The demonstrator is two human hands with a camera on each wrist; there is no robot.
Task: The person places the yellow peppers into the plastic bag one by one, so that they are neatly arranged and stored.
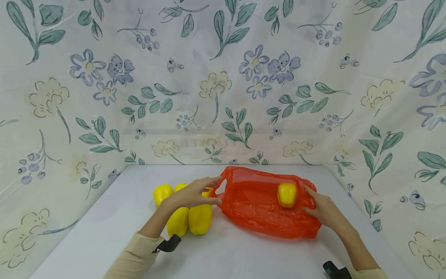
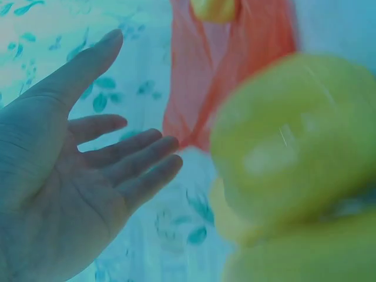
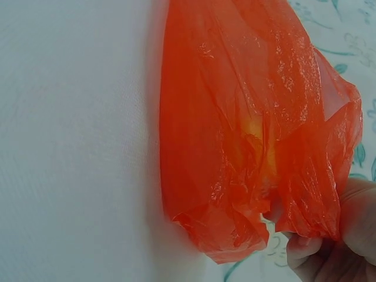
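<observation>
A red plastic bag (image 1: 251, 217) lies spread on the table, its mouth facing up. One yellow bell pepper (image 1: 287, 195) sits at the bag's right part, uncovered from above; the right wrist view shows a yellow glow through the plastic (image 3: 223, 117). My right hand (image 1: 326, 210) grips the bag's right edge, thumb and fingers pinching bunched plastic. At the bag's left end, my left hand (image 1: 193, 193) is held with fingers extended and thumb apart. The left wrist view shows that palm (image 2: 76, 188) holding nothing; whether its fingertips touch the bag I cannot tell.
Several more yellow bell peppers (image 1: 200, 219) are grouped on the white table (image 1: 104, 232), below and left of my left hand, which partly hides them. A floral-patterned sheet (image 1: 195, 77) hangs behind the table and along its sides.
</observation>
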